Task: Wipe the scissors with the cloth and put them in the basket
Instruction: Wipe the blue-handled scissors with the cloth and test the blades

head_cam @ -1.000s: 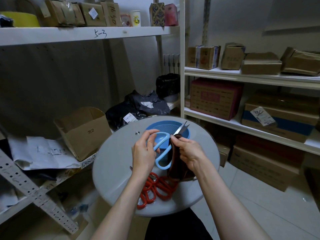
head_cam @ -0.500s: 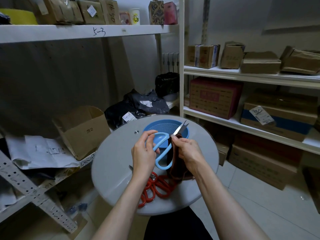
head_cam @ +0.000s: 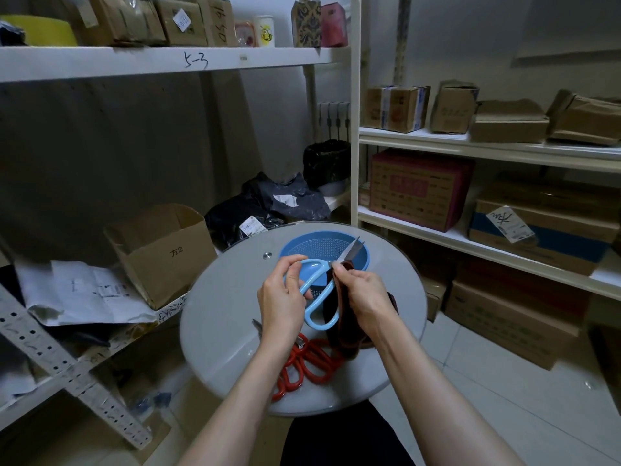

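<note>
The scissors [head_cam: 327, 287] point to 1 o'clock, over the basket [head_cam: 319, 247]. The left hand [head_cam: 280, 297] pinches the handle; the right hand [head_cam: 364, 297] pinches cloth [head_cam: 346, 331] onto blades.

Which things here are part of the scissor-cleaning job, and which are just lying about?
Job: blue scissors, brown cloth, blue basket, red scissors waiting on the table.
Lying about: open cardboard box, black bags, crumpled papers, shelved boxes.
</note>
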